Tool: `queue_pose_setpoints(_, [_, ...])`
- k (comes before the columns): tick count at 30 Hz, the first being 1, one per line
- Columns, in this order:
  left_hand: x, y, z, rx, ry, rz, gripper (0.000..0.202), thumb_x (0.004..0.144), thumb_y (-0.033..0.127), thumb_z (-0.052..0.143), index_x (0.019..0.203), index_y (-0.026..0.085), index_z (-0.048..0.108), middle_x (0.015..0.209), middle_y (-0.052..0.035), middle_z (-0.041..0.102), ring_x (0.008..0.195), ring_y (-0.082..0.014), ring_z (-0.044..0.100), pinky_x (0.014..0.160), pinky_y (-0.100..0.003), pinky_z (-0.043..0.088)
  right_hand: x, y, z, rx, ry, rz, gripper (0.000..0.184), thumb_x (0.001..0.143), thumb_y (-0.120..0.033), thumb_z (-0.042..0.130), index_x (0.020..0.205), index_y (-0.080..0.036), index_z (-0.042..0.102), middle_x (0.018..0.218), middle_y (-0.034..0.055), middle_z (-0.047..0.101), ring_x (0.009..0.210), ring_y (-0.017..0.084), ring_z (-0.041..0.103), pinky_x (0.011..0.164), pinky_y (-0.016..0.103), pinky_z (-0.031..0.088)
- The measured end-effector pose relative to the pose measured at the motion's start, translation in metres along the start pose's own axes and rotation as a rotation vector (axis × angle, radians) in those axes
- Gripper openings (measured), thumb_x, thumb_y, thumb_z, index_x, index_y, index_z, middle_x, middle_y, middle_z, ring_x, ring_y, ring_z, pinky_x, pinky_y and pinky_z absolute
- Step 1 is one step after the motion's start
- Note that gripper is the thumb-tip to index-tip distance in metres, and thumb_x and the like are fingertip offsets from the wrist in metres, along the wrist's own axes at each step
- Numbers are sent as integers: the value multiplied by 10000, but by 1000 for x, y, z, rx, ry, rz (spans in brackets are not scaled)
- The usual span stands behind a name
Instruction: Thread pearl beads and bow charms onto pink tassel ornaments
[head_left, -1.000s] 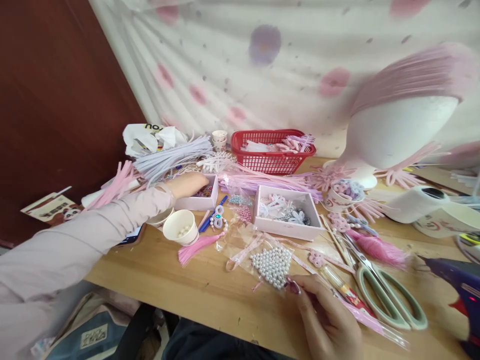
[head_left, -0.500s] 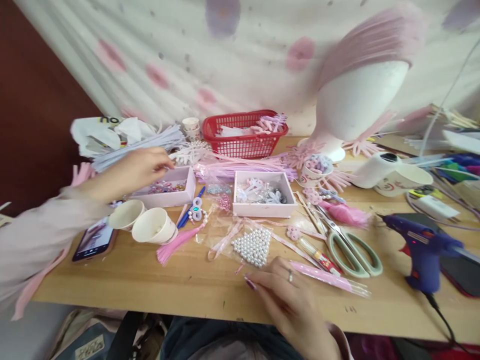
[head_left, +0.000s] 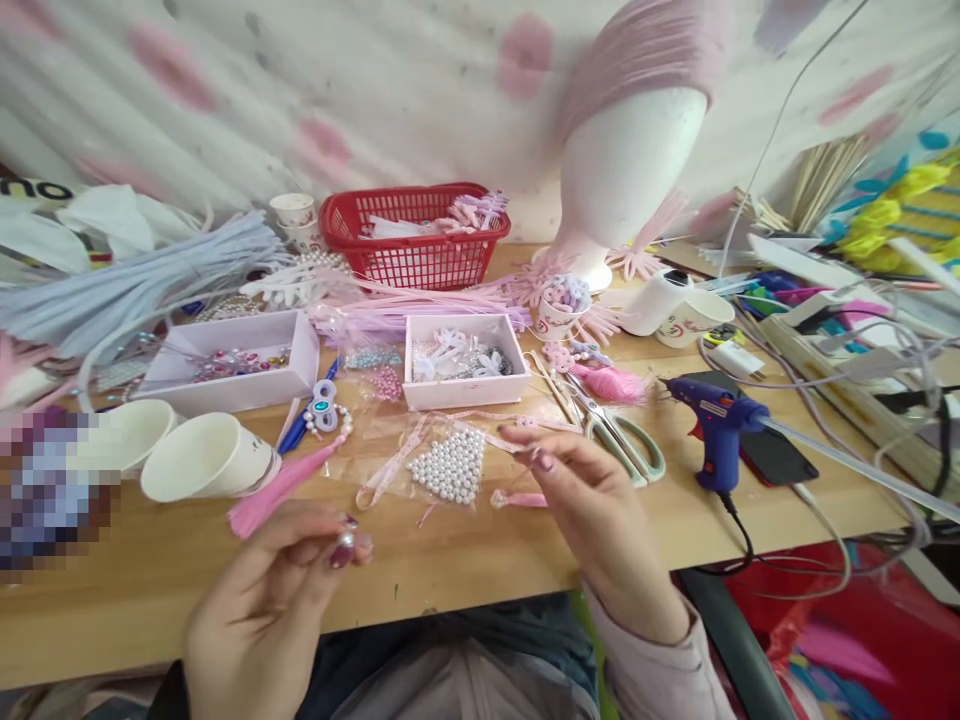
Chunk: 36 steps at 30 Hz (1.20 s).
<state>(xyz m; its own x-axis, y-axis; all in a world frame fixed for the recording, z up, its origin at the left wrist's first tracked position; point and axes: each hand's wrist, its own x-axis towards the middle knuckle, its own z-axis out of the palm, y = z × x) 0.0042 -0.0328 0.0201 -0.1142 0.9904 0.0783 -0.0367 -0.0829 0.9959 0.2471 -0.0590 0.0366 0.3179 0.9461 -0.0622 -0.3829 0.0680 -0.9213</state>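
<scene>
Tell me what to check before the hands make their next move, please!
1. Left hand has a grip: a small shiny piece sits pinched at its fingertips. Ok.
2. What that piece is: too small to make out. Cannot tell.
3. Right hand is free: thumb and finger are close together, but anything between them is hidden. Cannot tell.
4. Bag of pearls lies flat on the table between the hands, with the pearls inside. Ok.
5. Glue gun stands apart from both hands. Ok.
6. Scissors lie shut, just beyond the right hand. Ok.
</scene>
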Motion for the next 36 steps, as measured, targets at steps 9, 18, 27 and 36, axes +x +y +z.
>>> queue_pose_setpoints(9, [8, 0, 86, -480, -125, -435, 337, 617, 325, 941, 806, 172, 708, 803, -1, 719, 824, -154, 713, 848, -276, 553, 25, -21, -12, 635, 62, 345, 206, 728, -274, 905, 792, -280, 710, 799, -95, 778, 878, 142, 736, 963, 394, 574])
queue_pose_setpoints(18, [-10, 7, 122, -805, -219, -620, 311, 673, 277, 913, 834, 180, 666, 844, 15, 732, 861, -123, 695, 904, -272, 525, 28, -34, 9, 947, 81, 451, 196, 830, -174, 814, 838, -313, 677, 733, -145, 768, 838, 126, 742, 1043, 429, 524])
queue_pose_setpoints(27, [-2, 8, 118, -946, -146, -711, 332, 579, 194, 962, 827, 161, 745, 833, -17, 764, 792, -98, 696, 768, -183, 560, 23, -19, 19, 578, 55, 189, 194, 703, -238, 908, 745, -279, 724, 709, -82, 723, 764, 116, 705, 882, 285, 597])
queue_pose_setpoints(36, [13, 18, 97, -919, -117, -579, 335, 592, 398, 947, 711, 162, 741, 614, 20, 676, 548, -95, 621, 529, -195, 546, -6, -2, 40, -113, -144, -19, 66, 851, -277, 797, 824, -218, 791, 698, 5, 735, 568, 83, 637, 538, 144, 533])
